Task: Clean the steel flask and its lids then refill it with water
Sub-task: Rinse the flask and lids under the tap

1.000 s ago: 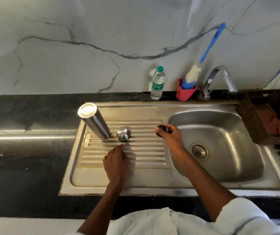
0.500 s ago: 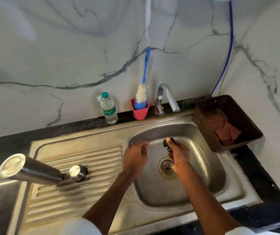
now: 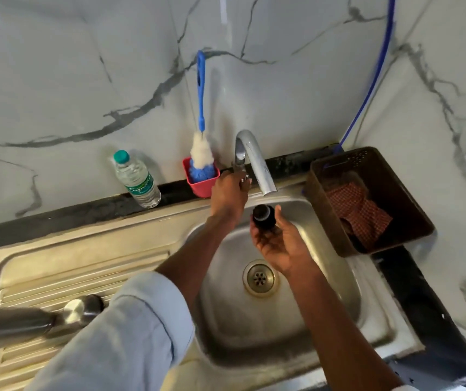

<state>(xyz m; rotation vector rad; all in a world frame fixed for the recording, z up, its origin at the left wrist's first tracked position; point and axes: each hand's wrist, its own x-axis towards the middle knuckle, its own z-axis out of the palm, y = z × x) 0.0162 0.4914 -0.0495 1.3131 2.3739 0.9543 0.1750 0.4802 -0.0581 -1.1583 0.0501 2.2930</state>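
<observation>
While unreadable, green-labelled bottle (image 3: 137, 180) upright.

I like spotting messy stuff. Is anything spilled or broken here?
No spills or breaks show. The tap has no water running, and the sink basin looks dry. One oddity: the checked cloth lies crumpled in the brown basket.

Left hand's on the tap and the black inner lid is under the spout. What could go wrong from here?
1. The right hand holds the black lid loosely at the fingertips; a hard jet from the spout might knock it into the basin.
2. Splash may wet the checked cloth in the brown basket close by.
3. The left sleeve hangs near the steel cap and flask, and might nudge them.
</observation>
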